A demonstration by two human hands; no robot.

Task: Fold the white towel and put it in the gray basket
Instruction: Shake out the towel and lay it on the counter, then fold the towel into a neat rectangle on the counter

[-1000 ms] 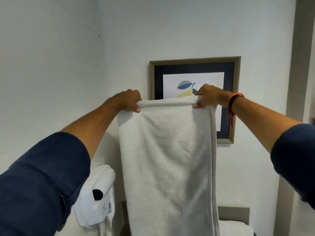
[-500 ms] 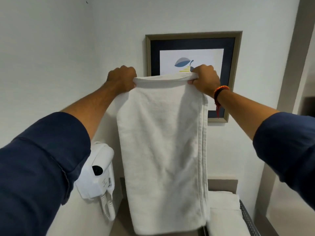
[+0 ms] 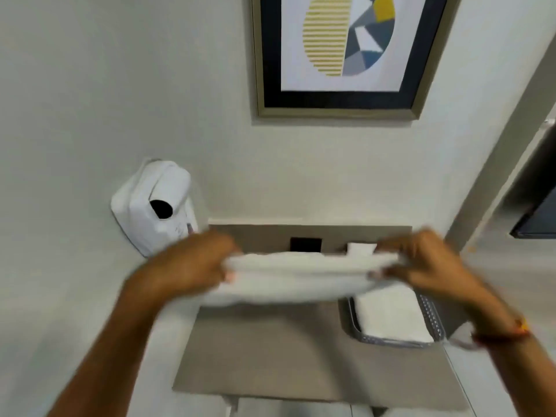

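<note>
The white towel [image 3: 301, 276] is stretched flat and folded between both hands, low over the beige shelf [image 3: 301, 356]. My left hand [image 3: 192, 266] pinches its left end and my right hand [image 3: 421, 263] pinches its right end. The gray basket [image 3: 433, 317] sits on the shelf at the right, under my right hand, with a folded white towel inside it. The image is blurred by motion.
A white wall-mounted hair dryer [image 3: 153, 206] hangs on the left wall beside my left hand. A framed picture [image 3: 340, 55] hangs on the back wall above. A dark socket [image 3: 305, 243] sits behind the towel. More white towels lie below the shelf's front edge.
The towel hung full length from my raised hands in front of the picture. Both hands have come down to shelf height, and the towel now lies folded and horizontal between them.
</note>
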